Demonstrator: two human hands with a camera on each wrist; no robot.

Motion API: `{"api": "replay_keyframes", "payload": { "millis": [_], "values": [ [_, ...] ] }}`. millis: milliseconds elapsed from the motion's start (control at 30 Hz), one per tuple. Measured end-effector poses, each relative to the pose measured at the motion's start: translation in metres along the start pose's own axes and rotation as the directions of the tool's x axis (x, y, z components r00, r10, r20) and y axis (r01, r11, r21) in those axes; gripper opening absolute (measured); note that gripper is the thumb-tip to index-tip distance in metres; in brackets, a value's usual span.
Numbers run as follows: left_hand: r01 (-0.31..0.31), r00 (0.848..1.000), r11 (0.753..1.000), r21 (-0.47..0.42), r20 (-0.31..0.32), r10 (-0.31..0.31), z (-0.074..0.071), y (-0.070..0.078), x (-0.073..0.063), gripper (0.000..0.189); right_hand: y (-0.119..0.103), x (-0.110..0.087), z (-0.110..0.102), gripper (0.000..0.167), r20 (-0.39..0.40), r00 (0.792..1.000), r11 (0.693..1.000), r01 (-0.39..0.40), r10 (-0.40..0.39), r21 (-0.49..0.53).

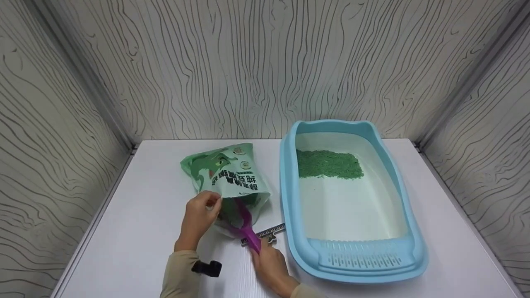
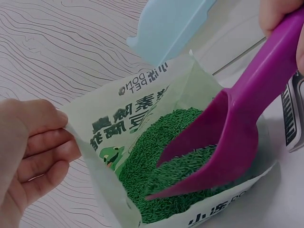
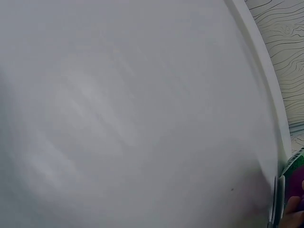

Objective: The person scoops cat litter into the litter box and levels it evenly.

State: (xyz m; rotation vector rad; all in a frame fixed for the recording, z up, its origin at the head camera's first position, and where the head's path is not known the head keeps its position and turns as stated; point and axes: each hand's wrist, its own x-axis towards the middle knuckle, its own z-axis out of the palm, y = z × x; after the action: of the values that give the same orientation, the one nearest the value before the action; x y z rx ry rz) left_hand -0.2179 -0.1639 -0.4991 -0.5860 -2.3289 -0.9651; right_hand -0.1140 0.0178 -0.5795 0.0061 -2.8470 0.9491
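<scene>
A green-and-white cat litter bag [image 1: 232,169] lies with its mouth toward me, full of green pellets [image 2: 161,123]. My left hand [image 1: 203,215] pinches the left edge of the bag's mouth between thumb and fingers. With my right hand [image 1: 271,265] I grip the handle of a purple litter scoop [image 2: 240,123]. Its bowl is inside the bag's mouth, tipped downward, with pellets lying in it. Only bits of the right hand and purple scoop show at the lower right corner of the right wrist view.
To the right stands a light blue litter box [image 1: 291,207], a patch of green pellets [image 1: 329,164] at its far left and a slotted step at its near end. A dark strip with pale marks [image 1: 271,230] lies between bag and box. Patterned walls enclose the white table [image 1: 136,231].
</scene>
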Motion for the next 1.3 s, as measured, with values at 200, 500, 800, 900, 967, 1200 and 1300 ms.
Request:
{"api": "replay_keyframes", "payload": {
  "millis": [200, 500, 800, 900, 967, 1200, 1300],
  "values": [
    [0.011, 1.0, 1.0, 0.001, 0.01, -0.011, 0.0, 0.001, 0.001, 0.006, 0.01, -0.009, -0.006, 0.021, 0.002, 0.999, 0.998, 0.048, -0.048, 0.044],
    [0.005, 1.0, 1.0, -0.007, 0.005, -0.005, 0.0, -0.001, 0.001, 0.006, 0.02, -0.018, -0.011, 0.02, -0.035, 0.994, 0.993, 0.102, -0.1, 0.058],
    [-0.001, 1.0, 1.0, -0.013, -0.004, 0.001, 0.0, -0.001, 0.0, 0.006, 0.02, -0.02, -0.027, 0.022, 0.019, 0.997, 0.99, 0.074, -0.077, 0.118],
    [0.004, 1.0, 1.0, -0.011, -0.003, -0.004, 0.0, -0.001, 0.0, 0.006, 0.019, -0.022, -0.03, 0.021, 0.045, 0.997, 0.991, 0.064, -0.07, 0.118],
    [0.007, 1.0, 1.0, -0.006, 0.002, -0.007, 0.001, -0.001, -0.001, 0.006, 0.018, -0.024, -0.032, 0.021, 0.049, 0.996, 0.993, 0.069, -0.074, 0.098],
    [-0.01, 1.0, 1.0, 0.003, -0.015, 0.01, 0.002, -0.002, -0.002, 0.008, 0.015, -0.033, -0.041, 0.022, 0.026, 0.991, 0.99, 0.134, -0.135, 0.048],
    [-0.021, 1.0, 1.0, 0.001, -0.02, 0.021, 0.002, -0.003, -0.002, 0.009, 0.012, -0.035, -0.047, 0.022, 0.04, 0.991, 0.991, 0.128, -0.13, 0.05]
  ]
}}
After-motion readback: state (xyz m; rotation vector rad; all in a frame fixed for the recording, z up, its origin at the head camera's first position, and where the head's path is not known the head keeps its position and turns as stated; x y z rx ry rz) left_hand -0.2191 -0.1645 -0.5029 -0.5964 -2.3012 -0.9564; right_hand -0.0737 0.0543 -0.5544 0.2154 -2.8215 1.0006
